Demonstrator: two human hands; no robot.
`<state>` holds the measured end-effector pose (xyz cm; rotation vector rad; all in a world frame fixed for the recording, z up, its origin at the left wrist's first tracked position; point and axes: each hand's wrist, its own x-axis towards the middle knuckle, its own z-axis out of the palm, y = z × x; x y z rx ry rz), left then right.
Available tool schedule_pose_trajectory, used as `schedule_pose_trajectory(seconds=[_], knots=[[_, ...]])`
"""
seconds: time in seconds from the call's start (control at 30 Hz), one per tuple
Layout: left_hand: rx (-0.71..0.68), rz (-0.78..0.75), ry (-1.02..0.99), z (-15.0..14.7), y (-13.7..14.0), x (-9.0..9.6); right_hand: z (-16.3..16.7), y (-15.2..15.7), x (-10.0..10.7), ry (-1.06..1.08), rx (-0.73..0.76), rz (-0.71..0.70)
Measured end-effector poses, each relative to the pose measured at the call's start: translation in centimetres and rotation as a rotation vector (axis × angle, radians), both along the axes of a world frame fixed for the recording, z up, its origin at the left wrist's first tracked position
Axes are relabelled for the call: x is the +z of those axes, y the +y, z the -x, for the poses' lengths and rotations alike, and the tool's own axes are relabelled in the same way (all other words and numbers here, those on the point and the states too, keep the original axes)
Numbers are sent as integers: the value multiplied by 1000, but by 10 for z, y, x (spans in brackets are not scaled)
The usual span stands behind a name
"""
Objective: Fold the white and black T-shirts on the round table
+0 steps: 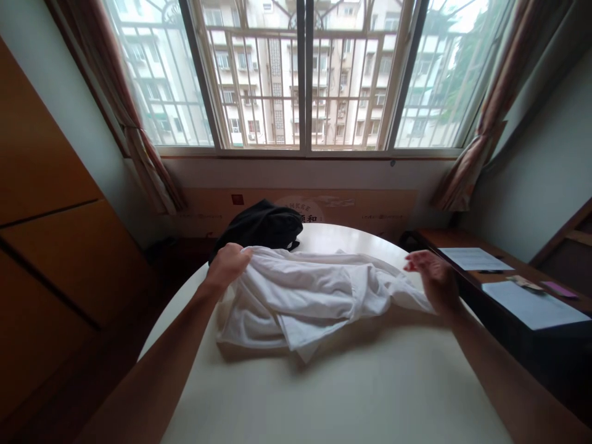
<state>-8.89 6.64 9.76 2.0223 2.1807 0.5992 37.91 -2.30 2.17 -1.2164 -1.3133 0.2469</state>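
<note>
A white cloth garment (319,290), perhaps a shirt, lies bunched and wrinkled across a round white table (342,388). At its upper left end, my left hand (230,264) is closed on the edge of the fabric. A narrow strip of the garment, like a sleeve, stretches to the right and passes behind or under my right hand (437,280). The fingers of that hand are loosely bent, with their tips apart and no cloth visible between them. Just beyond my left hand sits a heap of black cloth (263,225) on the table's far left edge.
To the right, a dark wooden desk (430,237) carries papers (476,258) and a pink item (559,290). An orange-brown cabinet (50,246) stands at the left. Beyond the table are a long printed panel (379,200), a barred window (303,80) and tied curtains (143,154).
</note>
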Motion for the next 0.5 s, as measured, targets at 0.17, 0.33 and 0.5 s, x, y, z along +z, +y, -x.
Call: schedule_pose_trajectory(seconds=[0.17, 0.33, 0.5], knots=[[32, 6, 107, 0, 4, -9, 66, -21, -5, -669, 411, 80], [84, 1, 101, -4, 0, -2, 105, -29, -2, -855, 521, -22], [99, -34, 90, -2, -2, 6, 77, -16, 5, -356, 318, -76]])
